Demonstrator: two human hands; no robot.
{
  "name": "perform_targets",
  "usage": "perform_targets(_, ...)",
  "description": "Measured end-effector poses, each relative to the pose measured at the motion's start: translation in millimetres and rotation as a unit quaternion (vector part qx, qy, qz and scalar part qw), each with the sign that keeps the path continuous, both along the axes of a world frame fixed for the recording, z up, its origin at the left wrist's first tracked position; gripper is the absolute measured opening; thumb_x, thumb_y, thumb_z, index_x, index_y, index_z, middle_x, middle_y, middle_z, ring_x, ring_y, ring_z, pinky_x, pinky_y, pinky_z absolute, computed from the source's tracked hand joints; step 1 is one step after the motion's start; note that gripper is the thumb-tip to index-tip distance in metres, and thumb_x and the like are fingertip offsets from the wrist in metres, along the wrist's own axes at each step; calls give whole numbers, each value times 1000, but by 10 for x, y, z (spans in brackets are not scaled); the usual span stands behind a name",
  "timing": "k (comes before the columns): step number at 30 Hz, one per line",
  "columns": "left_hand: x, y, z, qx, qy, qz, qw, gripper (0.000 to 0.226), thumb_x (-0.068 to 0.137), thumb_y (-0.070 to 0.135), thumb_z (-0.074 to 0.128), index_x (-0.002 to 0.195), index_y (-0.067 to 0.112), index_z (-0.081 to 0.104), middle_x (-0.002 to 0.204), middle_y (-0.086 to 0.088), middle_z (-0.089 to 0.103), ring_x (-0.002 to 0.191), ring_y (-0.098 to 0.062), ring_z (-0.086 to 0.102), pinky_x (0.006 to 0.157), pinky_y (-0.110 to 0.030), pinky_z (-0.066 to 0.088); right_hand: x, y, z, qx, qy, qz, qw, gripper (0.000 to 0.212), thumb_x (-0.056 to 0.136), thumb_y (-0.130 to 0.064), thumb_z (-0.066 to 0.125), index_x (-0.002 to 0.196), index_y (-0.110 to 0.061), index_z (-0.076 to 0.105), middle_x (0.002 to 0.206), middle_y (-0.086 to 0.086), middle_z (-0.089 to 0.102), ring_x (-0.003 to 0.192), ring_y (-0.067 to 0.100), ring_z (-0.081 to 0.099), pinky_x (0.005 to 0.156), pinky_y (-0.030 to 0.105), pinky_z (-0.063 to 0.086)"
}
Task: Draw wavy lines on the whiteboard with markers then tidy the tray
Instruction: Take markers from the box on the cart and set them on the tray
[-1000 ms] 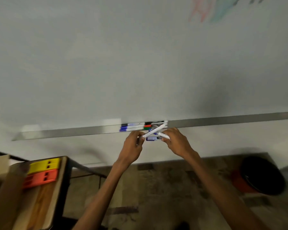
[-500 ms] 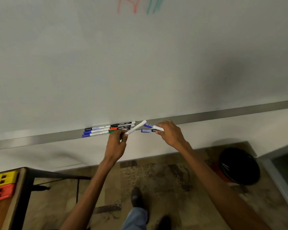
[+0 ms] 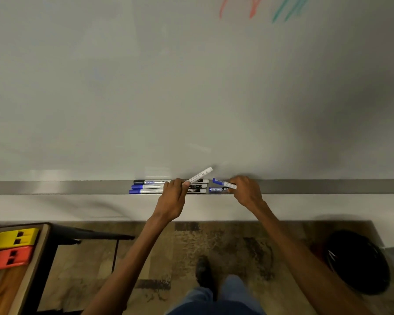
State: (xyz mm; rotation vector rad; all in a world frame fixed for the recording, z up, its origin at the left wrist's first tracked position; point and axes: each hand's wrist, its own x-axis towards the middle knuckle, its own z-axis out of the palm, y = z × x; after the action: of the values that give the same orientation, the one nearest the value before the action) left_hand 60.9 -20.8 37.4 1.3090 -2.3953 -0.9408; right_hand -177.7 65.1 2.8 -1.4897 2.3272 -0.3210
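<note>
Head view is centred on the tray [image 3: 77, 187], a long narrow ledge of dull grey metal fixed along the lower edge of the whiteboard [image 3: 146, 87]. A row of markers [image 3: 149, 187] is laid in it lengthwise, side by side. They are slim cylinders with white barrels, blue caps and one black cap at the left end, and dark labels towards the right. Just to the right of this row a second blue marker [image 3: 217, 189] is laid flat in the tray.

A white marker [image 3: 200, 175] is pinched by the left hand [image 3: 172, 201] between thumb and curled fingers. It is tilted above the row, with its free end raised towards the board. A blue-capped marker [image 3: 223, 183] is gripped by the right hand [image 3: 246, 192], the fingers closed around its barrel and the cap pointed to the left. It is held low over the tray; whether it touches the ledge cannot be told.

The drawing part is judged to be done or nearly done. Red strokes [image 3: 237, 7] and green strokes [image 3: 289, 10] are seen at the top of the board, but they are cut by the frame, so their wavy shape cannot be confirmed. The tidying is judged to be in hand: most markers are aligned, and the two held ones are not yet laid down.

The board surface is smooth, pale and faintly glossy, with a soft shadow at the right. Below it a worn, mottled floor [image 3: 237, 246] is seen. At the left a wooden-topped table [image 3: 41, 258] with a dark frame carries a yellow block [image 3: 14, 238] and an orange block [image 3: 8, 258], both of plastic look. At the right a black round object [image 3: 359, 262] is placed on the floor.
</note>
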Motion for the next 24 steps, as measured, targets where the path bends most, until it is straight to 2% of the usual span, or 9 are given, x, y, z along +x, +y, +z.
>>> perform_targets(3,-12,-75,-29,-9,15,-1,1000,34,103,41,29,99,17,53,88,4,51,88,-17,41,68,-34,42,17,-34,-127,3,-17,-7,1000,26,88,-33,69,106,-15,71,100,8,72,86,24,68,70,29,51)
perform_targets(7,-99,-161,-88,-34,30,0,999,28,103,37,39,106,18,58,95,4,53,92,-14,42,70,-29,40,-1,-59,-235,2,-20,-10,1000,18,89,-29,66,100,-15,72,95,8,72,83,25,66,63,24,42)
perform_targets(11,-187,-166,-110,-31,43,13,999,21,100,29,50,113,18,62,100,4,52,96,-14,45,73,-24,38,-57,-58,-272,0,-54,22,998,19,91,-28,64,103,-16,73,98,8,70,84,24,64,66,29,49)
perform_targets(15,-275,-174,-131,-34,56,30,997,20,99,21,54,114,18,66,96,4,52,92,-15,46,70,-13,32,-166,-101,-284,12,-78,56,995,21,91,-31,65,106,-18,72,99,9,69,82,24,63,63,25,42)
perform_targets(17,-312,-169,-138,-39,49,36,997,20,98,19,55,114,18,68,94,4,53,90,-15,46,69,-14,33,-194,-81,-259,-5,-92,47,995,24,90,-29,66,110,-16,70,102,10,69,88,26,65,69,28,48)
perform_targets(20,-383,-131,-172,-50,38,33,998,20,97,18,57,113,18,69,94,2,57,90,-16,48,72,-24,38,-245,60,-185,-34,-112,8,993,27,91,-27,66,113,-11,68,102,9,69,89,24,66,72,25,49)
perform_targets(22,-453,-114,-181,-41,44,25,998,20,98,15,56,112,16,70,96,-1,60,90,-16,50,74,-29,44,-318,204,-134,-50,-110,-30,992,26,91,-34,63,106,-13,70,92,6,71,78,20,66,65,24,50)
perform_targets(24,-530,-102,-216,-25,55,17,998,20,98,12,54,112,13,69,100,-3,62,90,-15,54,78,-27,48,-412,370,-86,-55,-118,-74,989,32,90,-46,60,89,-15,70,72,-1,67,62,15,62,54,20,45)
